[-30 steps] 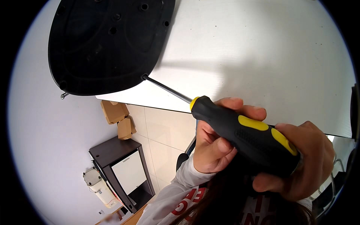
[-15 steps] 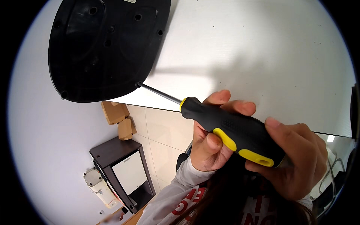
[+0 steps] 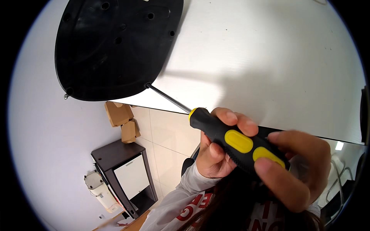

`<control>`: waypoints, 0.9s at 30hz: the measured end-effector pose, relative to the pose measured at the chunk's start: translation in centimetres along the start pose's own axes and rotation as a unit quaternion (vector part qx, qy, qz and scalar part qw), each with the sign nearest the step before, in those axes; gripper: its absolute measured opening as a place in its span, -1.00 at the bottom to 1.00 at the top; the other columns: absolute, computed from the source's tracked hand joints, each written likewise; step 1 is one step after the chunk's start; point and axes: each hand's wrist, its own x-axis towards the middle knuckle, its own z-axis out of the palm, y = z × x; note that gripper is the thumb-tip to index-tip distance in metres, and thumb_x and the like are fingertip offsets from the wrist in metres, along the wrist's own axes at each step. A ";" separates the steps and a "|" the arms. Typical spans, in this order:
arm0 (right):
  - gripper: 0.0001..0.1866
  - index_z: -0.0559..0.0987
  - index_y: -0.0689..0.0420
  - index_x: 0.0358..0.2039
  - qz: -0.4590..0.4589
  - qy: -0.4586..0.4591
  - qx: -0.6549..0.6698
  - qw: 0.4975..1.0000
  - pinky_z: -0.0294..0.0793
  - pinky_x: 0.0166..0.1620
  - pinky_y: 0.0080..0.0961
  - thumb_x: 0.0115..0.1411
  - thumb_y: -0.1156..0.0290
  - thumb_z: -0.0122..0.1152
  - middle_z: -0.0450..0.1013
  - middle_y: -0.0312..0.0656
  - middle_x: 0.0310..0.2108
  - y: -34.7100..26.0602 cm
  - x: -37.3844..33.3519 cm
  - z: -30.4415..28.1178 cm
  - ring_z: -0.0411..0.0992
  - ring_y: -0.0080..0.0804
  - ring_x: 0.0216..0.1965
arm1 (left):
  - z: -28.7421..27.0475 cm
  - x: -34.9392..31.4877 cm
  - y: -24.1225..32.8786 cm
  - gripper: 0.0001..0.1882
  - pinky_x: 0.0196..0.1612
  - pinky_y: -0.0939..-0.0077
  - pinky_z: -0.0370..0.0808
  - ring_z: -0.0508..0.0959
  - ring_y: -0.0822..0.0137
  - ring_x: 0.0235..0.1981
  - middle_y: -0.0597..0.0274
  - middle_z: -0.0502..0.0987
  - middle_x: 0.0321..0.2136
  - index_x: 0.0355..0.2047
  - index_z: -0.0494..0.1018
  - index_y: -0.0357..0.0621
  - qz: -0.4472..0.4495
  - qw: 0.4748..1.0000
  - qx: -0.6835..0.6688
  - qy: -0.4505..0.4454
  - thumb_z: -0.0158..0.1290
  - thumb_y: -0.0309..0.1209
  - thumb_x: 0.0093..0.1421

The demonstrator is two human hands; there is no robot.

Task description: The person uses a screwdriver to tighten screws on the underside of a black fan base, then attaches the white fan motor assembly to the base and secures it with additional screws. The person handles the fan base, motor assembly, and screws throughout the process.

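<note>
With fingers of left hand [image 3: 212, 157] curled round screwdriver [image 3: 210, 122] and of right hand [image 3: 317, 165] pinching it; set in lower-right hole [image 3: 147, 85] of panel [image 3: 111, 61], seemingly unfinished; impossible to judge other holes [image 3: 150, 15].

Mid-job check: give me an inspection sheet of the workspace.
Surface: white table, a few dark specks.
Job's things: black panel with several holes; screwdriver, shaft end at a hole near the panel's rim, tip hidden.
Clutter: open cardboard boxes beyond the table edge.
Hands: left hand around the handle's front; right hand at its rear, thumb on a yellow patch.
Cables: curved grey lines far right, cable or frame unclear.
Surroundings: dark cabinet, tiled floor.
</note>
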 end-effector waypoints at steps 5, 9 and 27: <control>-0.54 0.42 0.25 -0.25 0.030 0.022 -0.016 0.999 0.33 -0.58 -0.58 -0.04 0.18 0.32 0.43 -0.14 -0.52 0.3 -1.0 0.2 0.39 -0.41 -0.61 | -0.8 -0.3 0.8 -0.41 -0.47 0.79 0.38 0.49 0.44 -0.31 -0.08 0.34 -0.02 0.10 0.13 -0.20 -0.043 0.998 0.050 0.007 0.09 -0.29 0.13; -0.47 0.46 0.19 -0.38 -0.008 -0.037 -0.055 0.998 0.29 -0.72 -0.65 -0.02 -0.08 0.26 0.30 -0.31 -0.79 1.7 -1.0 -0.8 0.31 -0.47 -0.82 | -0.5 -0.7 1.5 -0.35 -0.38 0.78 0.44 0.50 0.37 -0.18 -0.08 0.34 -0.02 0.11 0.14 -0.20 -0.093 0.985 0.137 0.037 0.14 -0.25 0.08; -0.55 0.45 0.23 -0.34 0.067 0.001 -0.052 0.996 0.36 -0.53 -0.49 -0.13 0.21 0.40 0.43 -0.12 -0.54 -0.9 -1.9 -0.1 0.42 -0.24 -0.59 | 0.9 -0.4 2.8 -0.37 -0.06 0.51 0.40 0.44 0.28 -0.05 0.06 0.34 0.01 0.15 0.12 -0.10 -0.143 0.977 0.161 0.008 0.08 -0.20 0.13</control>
